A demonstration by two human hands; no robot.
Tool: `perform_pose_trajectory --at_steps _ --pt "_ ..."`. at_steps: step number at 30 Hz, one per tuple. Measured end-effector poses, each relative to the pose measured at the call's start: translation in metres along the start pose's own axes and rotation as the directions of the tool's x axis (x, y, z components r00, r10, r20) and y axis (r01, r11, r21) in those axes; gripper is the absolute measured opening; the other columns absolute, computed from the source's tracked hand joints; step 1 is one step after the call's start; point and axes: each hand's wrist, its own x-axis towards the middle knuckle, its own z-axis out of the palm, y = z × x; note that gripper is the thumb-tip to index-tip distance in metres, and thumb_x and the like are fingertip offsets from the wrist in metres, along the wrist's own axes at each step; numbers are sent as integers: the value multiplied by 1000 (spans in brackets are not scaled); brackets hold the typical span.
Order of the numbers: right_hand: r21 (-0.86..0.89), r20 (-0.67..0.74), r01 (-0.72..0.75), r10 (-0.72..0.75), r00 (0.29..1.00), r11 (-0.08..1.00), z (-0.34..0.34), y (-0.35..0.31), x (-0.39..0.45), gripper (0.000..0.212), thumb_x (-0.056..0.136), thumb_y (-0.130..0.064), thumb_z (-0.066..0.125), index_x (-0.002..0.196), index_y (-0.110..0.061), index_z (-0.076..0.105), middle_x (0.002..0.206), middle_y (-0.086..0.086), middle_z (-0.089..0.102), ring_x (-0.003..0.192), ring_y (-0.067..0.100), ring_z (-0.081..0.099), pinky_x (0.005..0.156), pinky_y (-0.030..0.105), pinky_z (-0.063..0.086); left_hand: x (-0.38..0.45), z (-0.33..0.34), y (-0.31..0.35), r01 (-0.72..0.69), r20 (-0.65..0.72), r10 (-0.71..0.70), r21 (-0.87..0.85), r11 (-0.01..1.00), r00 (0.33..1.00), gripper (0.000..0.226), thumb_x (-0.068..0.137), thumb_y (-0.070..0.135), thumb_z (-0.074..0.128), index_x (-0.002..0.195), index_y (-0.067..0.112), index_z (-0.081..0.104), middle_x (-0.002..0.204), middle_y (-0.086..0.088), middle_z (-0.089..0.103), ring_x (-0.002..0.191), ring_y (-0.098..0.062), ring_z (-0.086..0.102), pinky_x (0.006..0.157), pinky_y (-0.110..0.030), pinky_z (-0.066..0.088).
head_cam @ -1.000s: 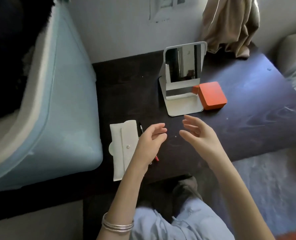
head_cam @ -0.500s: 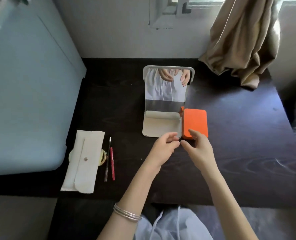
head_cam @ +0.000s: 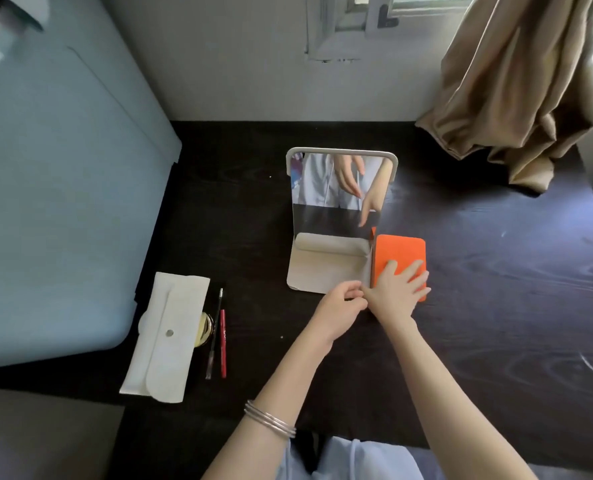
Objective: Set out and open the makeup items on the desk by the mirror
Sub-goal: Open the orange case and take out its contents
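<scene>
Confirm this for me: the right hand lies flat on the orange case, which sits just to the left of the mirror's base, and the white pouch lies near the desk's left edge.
One detail is wrong. In the head view the orange case sits just to the right of the mirror base, not the left. The rest holds: the right hand lies on it with fingers spread, and the white pouch lies near the desk left edge.

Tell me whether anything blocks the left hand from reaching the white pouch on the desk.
Nothing visible does. The left hand sits by the mirror base; bare dark desk lies between it and the white pouch, apart from two slim pencils lying flat beside the pouch.
</scene>
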Motion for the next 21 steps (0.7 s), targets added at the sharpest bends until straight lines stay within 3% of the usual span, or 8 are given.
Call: perform_pose_trajectory --at_steps 3,6,10,16,18,21 --pt "-21 -20 -20 20 1000 1000 7 3 8 53 86 -35 53 127 -6 37 150 37 3 134 58 9 107 67 10 6 2 1 15 21 -15 0 1000 1000 45 93 12 50 137 17 45 133 0 54 121 -14 51 103 -30 41" --pt "-49 -20 -72 71 997 996 5 9 13 67 80 -36 62 133 -11 30 149 37 4 126 53 24 105 61 21 9 0 -2 24 28 -23 -2 1000 999 46 92 12 50 137 17 45 133 1 54 120 -13 51 104 -31 41" --pt "-30 10 -140 140 990 990 -1 12 5 88 70 -45 71 137 -15 22 146 31 14 121 45 31 98 54 30 12 -4 -9 39 34 -39 -2 999 999 47 93 14 49 139 18 43 137 1 51 123 -14 49 106 -34 40" --pt "297 101 -264 245 964 918 -1 12 -55 99 68 -41 75 144 -24 15 142 19 27 125 41 30 104 51 26 16 -12 -29 71 34 -70 -30 997 997 48 95 29 49 141 18 39 136 -3 52 122 -16 50 105 -35 40" --pt "376 149 -233 190 970 897 -1 4 -78 95 70 -44 73 144 -27 15 143 16 28 128 39 29 105 51 27 15 -16 -38 94 68 -88 -90 991 994 51 94 37 52 140 20 39 130 0 54 117 -14 53 98 -32 44" --pt "512 241 -186 68 968 839 0 -8 -105 88 70 -41 71 140 -30 20 140 11 31 127 33 31 104 49 34 14 -29 -51 164 125 -130 -325 931 984 57 86 47 60 136 28 42 128 -1 58 114 -20 58 97 -40 49"
